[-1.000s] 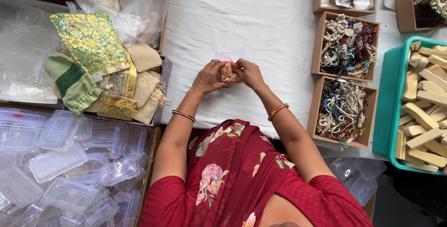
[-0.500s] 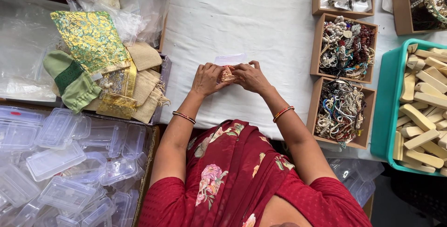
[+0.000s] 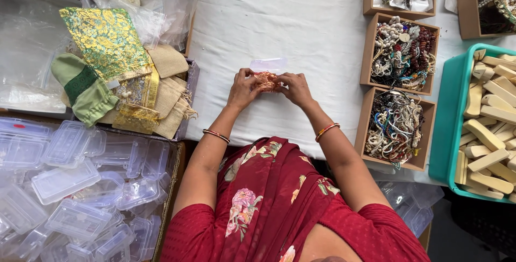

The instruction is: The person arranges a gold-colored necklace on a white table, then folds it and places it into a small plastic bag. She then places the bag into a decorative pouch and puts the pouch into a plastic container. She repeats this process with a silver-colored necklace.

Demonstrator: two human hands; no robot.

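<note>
— So, what's at the left?
— Clear boxes [image 3: 70,187] near, cloth pouches [image 3: 115,74] beyond them.
— And the hands?
— Left hand [image 3: 243,89] and right hand [image 3: 295,88] meet over the white cloth [image 3: 301,20], both pinching a small open case [image 3: 267,74] with something orange-brown inside, its lid tipped to the far side.
— To the right?
— Trays of beads [image 3: 400,52], then a teal bin [image 3: 446,122] of wooden pieces [image 3: 492,117].

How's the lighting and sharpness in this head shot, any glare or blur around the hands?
Head view: soft, even light, faint shadows; left hand and right hand look sharp on the small clear plastic box with orange contents; the white tablecloth looks bright; mild sheen on the clear plastic bags.
</note>
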